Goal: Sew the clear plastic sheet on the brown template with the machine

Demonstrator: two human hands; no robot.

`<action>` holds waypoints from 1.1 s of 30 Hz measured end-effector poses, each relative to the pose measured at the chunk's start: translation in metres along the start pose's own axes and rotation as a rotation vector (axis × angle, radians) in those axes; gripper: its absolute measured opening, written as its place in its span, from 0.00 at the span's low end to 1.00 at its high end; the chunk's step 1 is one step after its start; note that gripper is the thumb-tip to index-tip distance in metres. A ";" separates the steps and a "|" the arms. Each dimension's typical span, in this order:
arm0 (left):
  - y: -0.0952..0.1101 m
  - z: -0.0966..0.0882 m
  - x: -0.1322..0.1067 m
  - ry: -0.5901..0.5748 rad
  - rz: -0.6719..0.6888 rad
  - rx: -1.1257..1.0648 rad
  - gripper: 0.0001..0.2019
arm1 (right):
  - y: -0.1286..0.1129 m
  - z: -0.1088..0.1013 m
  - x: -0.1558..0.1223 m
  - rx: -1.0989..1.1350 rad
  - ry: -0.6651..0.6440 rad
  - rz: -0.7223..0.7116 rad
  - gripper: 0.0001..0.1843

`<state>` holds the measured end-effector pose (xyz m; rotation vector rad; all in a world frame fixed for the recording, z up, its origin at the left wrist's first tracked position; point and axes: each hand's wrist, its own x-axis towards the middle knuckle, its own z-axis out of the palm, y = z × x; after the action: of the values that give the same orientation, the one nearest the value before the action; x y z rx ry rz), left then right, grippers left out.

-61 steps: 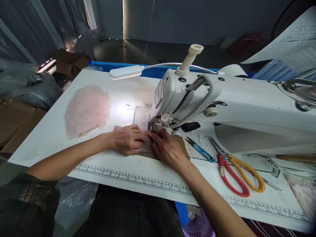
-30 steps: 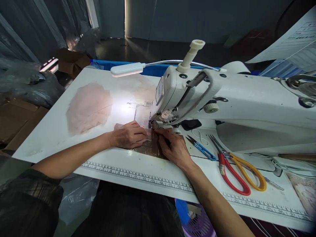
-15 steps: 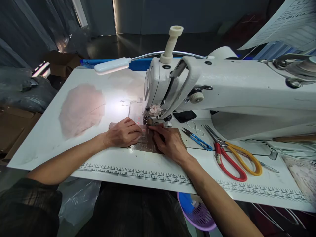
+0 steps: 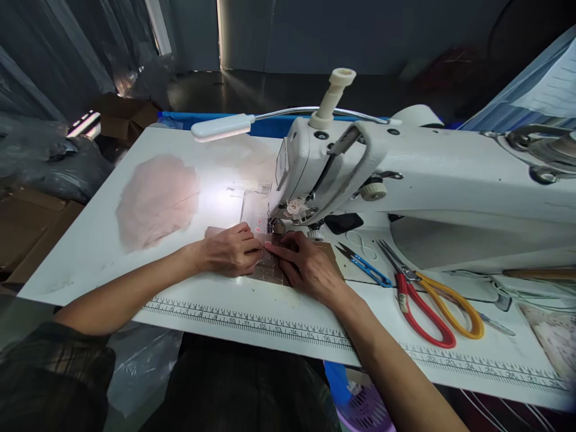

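Note:
My left hand (image 4: 231, 249) is closed with its fingers bent on a strip of sheer pinkish fabric (image 4: 215, 231), just left of the sewing machine's (image 4: 297, 162) needle area. My right hand (image 4: 310, 267) lies to the right of it, index finger reaching to the fabric by the left fingertips, the other fingers bent. Its grip on the fabric is partly hidden. Under both hands is a brown plate (image 4: 274, 273) with loose thread bits. The presser foot (image 4: 272, 226) stands just behind the fingertips.
A pile of sheer pink fabric (image 4: 157, 201) lies at left under a lamp (image 4: 222, 128). Blue thread snips (image 4: 366, 267) and red-and-yellow-handled scissors (image 4: 427, 294) lie at right. A printed ruler (image 4: 270, 324) runs along the front edge; a purple basket (image 4: 366, 411) sits below.
The right index finger has come nearer to the left fingertips, down and away from the presser foot. The whole view has shifted slightly, so the machine appears further right and lower.

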<state>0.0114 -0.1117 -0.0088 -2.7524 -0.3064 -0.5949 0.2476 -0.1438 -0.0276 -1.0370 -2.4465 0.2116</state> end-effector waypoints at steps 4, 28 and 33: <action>0.002 0.001 0.000 -0.015 -0.039 -0.008 0.10 | -0.006 -0.005 0.005 -0.028 -0.048 0.036 0.21; -0.008 -0.002 0.006 -0.252 -0.158 -0.088 0.18 | -0.012 -0.008 0.010 -0.052 -0.096 0.161 0.22; -0.010 0.000 0.005 -0.240 -0.194 -0.108 0.19 | -0.012 -0.007 0.011 -0.145 -0.113 0.181 0.21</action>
<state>0.0133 -0.1019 -0.0047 -2.9233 -0.6184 -0.3332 0.2366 -0.1444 -0.0137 -1.3460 -2.4983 0.1564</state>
